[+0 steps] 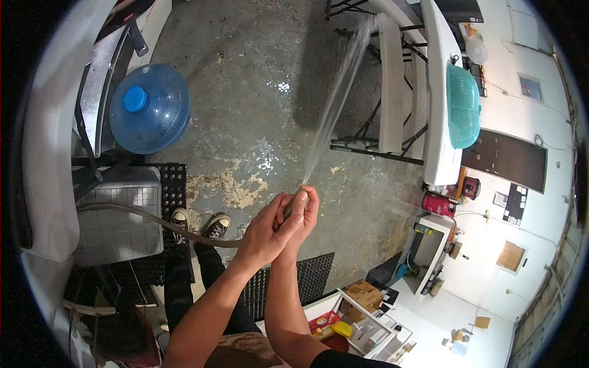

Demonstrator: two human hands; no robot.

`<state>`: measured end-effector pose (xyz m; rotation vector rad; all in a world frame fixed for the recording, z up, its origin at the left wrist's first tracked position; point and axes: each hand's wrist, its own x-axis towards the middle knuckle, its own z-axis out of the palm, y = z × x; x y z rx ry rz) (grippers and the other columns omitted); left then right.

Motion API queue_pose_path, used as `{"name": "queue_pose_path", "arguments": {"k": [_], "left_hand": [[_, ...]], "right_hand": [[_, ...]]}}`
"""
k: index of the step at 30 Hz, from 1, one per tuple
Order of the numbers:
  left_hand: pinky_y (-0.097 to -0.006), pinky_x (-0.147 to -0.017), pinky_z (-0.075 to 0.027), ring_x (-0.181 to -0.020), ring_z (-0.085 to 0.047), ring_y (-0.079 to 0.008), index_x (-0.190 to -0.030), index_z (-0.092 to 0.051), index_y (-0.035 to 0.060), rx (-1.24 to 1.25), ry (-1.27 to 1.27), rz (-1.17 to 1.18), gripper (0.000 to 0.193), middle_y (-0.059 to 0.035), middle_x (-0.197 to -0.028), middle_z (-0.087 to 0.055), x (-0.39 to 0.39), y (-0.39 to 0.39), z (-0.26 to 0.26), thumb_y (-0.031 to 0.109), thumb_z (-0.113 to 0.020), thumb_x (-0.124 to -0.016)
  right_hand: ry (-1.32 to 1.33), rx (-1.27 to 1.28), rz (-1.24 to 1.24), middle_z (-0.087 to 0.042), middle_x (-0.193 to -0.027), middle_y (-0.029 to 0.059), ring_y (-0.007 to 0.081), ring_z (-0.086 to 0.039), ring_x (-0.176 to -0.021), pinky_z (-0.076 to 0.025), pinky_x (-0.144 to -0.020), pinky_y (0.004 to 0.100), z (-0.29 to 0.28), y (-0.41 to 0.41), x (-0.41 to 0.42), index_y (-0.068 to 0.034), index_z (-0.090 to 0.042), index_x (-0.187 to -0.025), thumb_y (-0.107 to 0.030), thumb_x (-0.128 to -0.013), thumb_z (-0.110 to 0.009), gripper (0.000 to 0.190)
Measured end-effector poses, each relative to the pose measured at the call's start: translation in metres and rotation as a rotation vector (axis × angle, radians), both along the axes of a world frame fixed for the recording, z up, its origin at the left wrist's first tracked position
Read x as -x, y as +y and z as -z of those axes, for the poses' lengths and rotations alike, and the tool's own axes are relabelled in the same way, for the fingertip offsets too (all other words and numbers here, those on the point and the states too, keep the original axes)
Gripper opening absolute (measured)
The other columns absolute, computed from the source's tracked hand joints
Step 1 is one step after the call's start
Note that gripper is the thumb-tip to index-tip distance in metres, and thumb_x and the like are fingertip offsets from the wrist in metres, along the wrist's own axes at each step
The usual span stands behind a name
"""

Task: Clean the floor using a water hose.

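Both of my hands are closed together around the end of a hose (216, 242), near the middle of the head view. My left hand (266, 228) wraps the hose end from the left, and my right hand (301, 221) lies against it on the right, with fingers at the mouth. A fan of water (338, 92) shoots from there, up and to the right, towards a folding bench (391, 92) beside a white folding table (441, 161). From my hands the hose runs left, past my shoes and over a grey plastic crate (117, 221).
A large blue water bottle (152, 110) stands at the left. Perforated black rubber mats (315, 276) lie on the wet, worn concrete floor (239, 92). A teal mesh basket (462, 106) rests on the table. White shelving (368, 336) with a cardboard box (363, 294) stands at the lower right.
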<state>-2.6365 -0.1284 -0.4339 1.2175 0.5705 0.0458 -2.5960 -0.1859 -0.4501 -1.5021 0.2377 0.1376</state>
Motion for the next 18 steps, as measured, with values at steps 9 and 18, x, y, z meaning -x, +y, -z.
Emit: {"name": "queue_pose_path", "arguments": {"k": [9, 18], "left_hand": [[-0.0313, -0.079, -0.045, -0.090, -0.060, -0.0230, -0.112, -0.053, 0.0036, 0.082, 0.167, 0.427, 0.059, -0.0146, -0.099, -0.061, -0.001, -0.003, -0.017, 0.054, -0.052, -0.082], [-0.0382, -0.080, -0.044, -0.098, -0.055, -0.0246, -0.112, -0.054, 0.0058, 0.094, 0.192, 0.619, 0.053, -0.0150, -0.107, -0.057, -0.034, 0.011, -0.056, 0.049, -0.050, -0.083]], "right_hand": [[-0.046, 0.042, 0.260, -0.047, -0.061, 0.0003, 0.0049, -0.039, -0.047, -0.030, -0.041, 0.0185, -0.012, -0.018, 0.019, -0.008, -0.047, -0.106, -0.020, -0.093, -0.048, 0.017], [-0.041, -0.156, 0.301, -0.049, -0.066, 0.0006, 0.0073, -0.046, -0.059, -0.038, -0.051, 0.0203, -0.032, -0.011, 0.005, -0.007, -0.049, -0.102, -0.016, -0.092, -0.049, 0.013]]}}
